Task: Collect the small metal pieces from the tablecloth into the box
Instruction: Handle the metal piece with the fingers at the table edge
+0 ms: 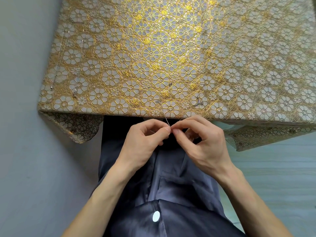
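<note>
Left grip: left hand (145,139) pinches a thin silver metal chain (164,115) between thumb and forefinger, the other fingers curled in. It is held off the near edge of the surface, above the lap.
Right grip: right hand (203,139) pinches the same chain just beside the left pinch, with the fingertips of both hands touching.
Chain: runs from the pinch up over the edge onto the gold floral lace tablecloth (153,48). Its far end lies just inside the near edge.
Step (judgement): drawing this chain off the cloth, not yet free of it.
Do it well: pull low and slow, hand over hand, because the raised lace pattern could snag fine links. Bunch the slack into one palm so nothing dangles and drops to the floor. Don't yank if it catches; lift it straight up off the cloth.
Near right: small silver clasp-like piece (198,101) on the cloth, right of the chain end and apart from it.
Further in: tiny grey metal bit (170,84), near the middle.
Left side: two more small metal bits (74,95) and (51,88). Faint lines run away from them, likely fine chains, but too thin to be sure.
Box: not in view, so contents cannot be told.
Progress (judgement): several pieces are on the cloth, so the task is far from done.
</note>
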### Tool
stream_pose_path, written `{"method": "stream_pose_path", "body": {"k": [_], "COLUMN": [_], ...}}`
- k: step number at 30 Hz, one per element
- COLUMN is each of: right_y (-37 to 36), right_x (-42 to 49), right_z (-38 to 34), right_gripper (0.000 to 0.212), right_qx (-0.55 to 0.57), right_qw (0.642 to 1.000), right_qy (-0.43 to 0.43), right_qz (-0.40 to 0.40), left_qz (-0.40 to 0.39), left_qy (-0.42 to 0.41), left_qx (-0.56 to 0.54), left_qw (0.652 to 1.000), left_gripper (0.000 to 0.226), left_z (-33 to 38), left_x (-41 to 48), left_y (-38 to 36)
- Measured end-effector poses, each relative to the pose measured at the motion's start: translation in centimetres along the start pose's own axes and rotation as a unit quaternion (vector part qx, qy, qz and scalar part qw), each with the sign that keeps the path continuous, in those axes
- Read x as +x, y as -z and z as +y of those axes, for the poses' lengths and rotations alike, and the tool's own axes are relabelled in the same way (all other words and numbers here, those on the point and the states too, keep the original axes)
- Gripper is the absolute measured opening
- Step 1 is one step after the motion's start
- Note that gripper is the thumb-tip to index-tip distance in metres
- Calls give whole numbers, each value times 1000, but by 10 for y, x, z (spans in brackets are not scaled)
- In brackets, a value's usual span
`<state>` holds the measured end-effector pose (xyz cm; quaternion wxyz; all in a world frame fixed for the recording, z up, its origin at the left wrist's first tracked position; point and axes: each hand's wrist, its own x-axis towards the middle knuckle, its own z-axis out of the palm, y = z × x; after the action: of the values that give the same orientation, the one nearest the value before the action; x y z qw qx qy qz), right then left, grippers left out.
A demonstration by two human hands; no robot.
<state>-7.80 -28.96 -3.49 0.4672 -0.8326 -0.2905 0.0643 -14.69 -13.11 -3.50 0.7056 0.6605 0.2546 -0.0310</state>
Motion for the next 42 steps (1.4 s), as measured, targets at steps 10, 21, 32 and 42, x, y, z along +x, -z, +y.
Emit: {"method": "stream_pose_path", "body": {"k": [10, 21, 32, 42], "right_y": [1, -1, -1, -1], "right_x": [-2, -2, -1, 0], "right_z": [0, 3, 4, 3], "right_gripper": [4, 4, 4, 4], "right_qx": [-39, -64, -71, -73], "right_qw": [999, 997, 996, 995], "right_qy": [29, 33, 51, 68], "right_qz": [13, -3, -10, 2], "left_qz": [28, 72, 91, 92], "left_qy": [-57, -148, -194, -157], "left_qx": [91, 235, 261, 228], "left_qw": [994, 958, 941, 956], "left_gripper": [5, 5, 4, 3], "left_z": [-9, -5, -4, -3], "left_x": [-4, -8, -9, -6], "left_y": [2, -1, 1, -2]}}
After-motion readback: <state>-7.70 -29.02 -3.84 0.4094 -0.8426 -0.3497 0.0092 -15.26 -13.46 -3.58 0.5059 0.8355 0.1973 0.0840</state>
